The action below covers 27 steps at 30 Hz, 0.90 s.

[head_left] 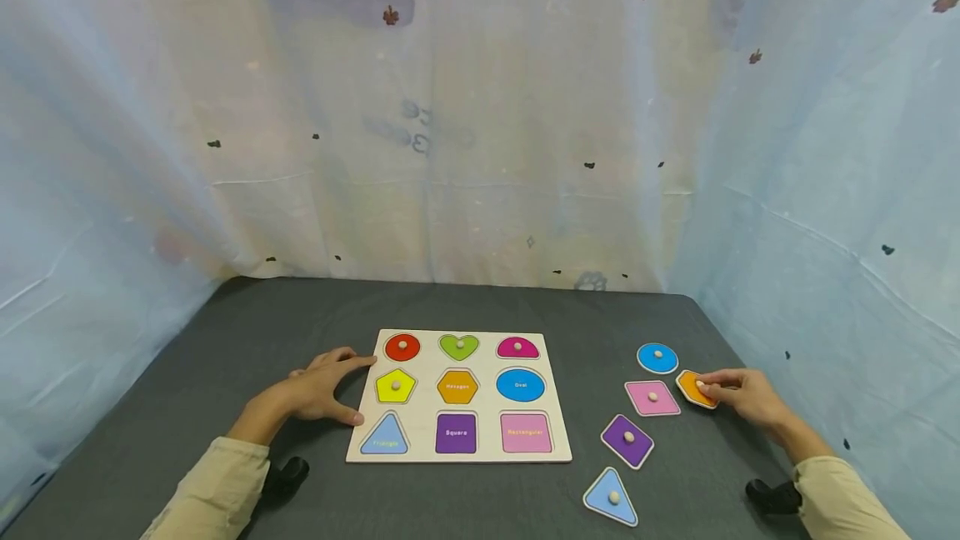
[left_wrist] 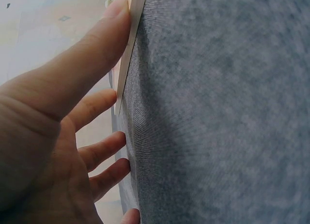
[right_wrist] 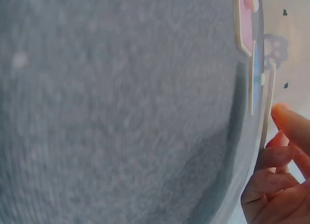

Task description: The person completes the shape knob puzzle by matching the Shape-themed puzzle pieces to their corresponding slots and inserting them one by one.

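Note:
A pale wooden shape board [head_left: 487, 407] lies on the dark cloth; red, green, magenta and yellow knobbed pieces sit in it, while the hexagon, oval, triangle, square and rectangle places show printed names. My left hand [head_left: 322, 387] touches the board's left edge with thumb and index finger; in the left wrist view the hand [left_wrist: 72, 112] has its other fingers spread. To the right, my right hand [head_left: 750, 397] pinches the knob of the orange hexagon piece [head_left: 692, 388]. In the right wrist view the hand [right_wrist: 286, 171] holds that piece [right_wrist: 268, 108], seen edge-on.
Right of the board lie a blue oval piece [head_left: 657, 358], a pink rectangle piece [head_left: 652, 398], a purple square piece [head_left: 627, 442] and a light-blue triangle piece [head_left: 611, 497]. A patterned curtain [head_left: 480, 148] hangs behind the table [head_left: 450, 502] and at both sides.

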Tool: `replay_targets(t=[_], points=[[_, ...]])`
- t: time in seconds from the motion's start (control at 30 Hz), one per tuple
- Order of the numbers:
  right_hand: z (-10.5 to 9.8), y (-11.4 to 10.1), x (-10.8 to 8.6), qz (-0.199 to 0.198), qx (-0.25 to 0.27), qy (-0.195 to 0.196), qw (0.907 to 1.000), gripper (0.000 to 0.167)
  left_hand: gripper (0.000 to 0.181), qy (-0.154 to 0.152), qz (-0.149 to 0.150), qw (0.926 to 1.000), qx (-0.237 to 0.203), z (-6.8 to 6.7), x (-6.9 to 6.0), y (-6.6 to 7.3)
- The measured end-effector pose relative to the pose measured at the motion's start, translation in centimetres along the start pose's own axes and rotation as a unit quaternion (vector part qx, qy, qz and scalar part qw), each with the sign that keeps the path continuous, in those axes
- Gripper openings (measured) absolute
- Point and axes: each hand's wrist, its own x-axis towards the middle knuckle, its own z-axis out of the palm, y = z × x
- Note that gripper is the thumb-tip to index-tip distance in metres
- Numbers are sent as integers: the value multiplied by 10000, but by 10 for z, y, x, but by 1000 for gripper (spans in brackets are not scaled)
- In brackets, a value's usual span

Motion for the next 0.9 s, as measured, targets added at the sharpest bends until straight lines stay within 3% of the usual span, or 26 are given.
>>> replay_targets(t=[0.37, 0.9], points=[[6, -16, 0, -27, -22, -17, 10000, 38, 100, -12, -31, 10000, -54, 0, 0, 0], [16, -39, -6, -571, 112, 39, 9983, 33, 100, 10, -55, 9999, -106, 0, -2, 2]])
